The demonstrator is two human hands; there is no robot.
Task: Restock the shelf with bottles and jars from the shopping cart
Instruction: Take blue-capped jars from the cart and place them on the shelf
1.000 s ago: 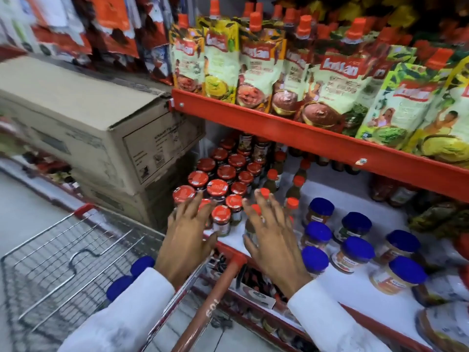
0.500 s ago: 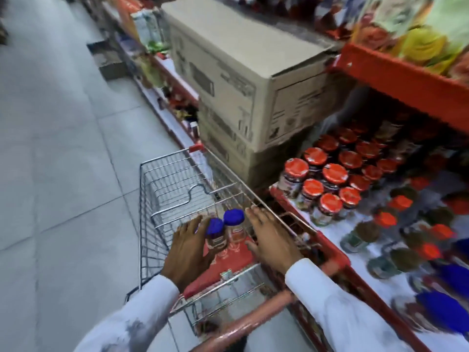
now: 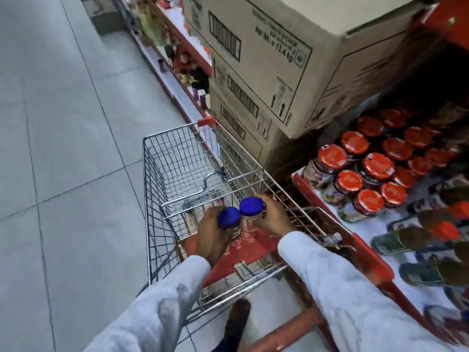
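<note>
1. Left hand (image 3: 212, 240) wraps one blue-lid jar (image 3: 228, 221); grip closed round the glass below the lid.
2. Right hand (image 3: 272, 217) holds a second blue-lid jar (image 3: 251, 209); fingers curled on its far side, grip closed.
3. The two jars are upright, side by side, lids about touching, over the red child-seat flap (image 3: 253, 246) at the near end of the shopping cart (image 3: 177, 158).
4. Cart basket is wire; its contents can't be made out.
5. White sleeves (image 3: 330, 275) on both arms.
6. Shelf (image 3: 365, 247) sits just right of the cart, red front edge, white deck.
7. Red-lid jars (image 3: 378, 166) stand clustered at the shelf's left end; items further right are blurred.
8. Stacked cardboard boxes (image 3: 266, 62) beyond the cart, beside the shelf.
9. Grey tiled floor (image 3: 63, 148) at left.
</note>
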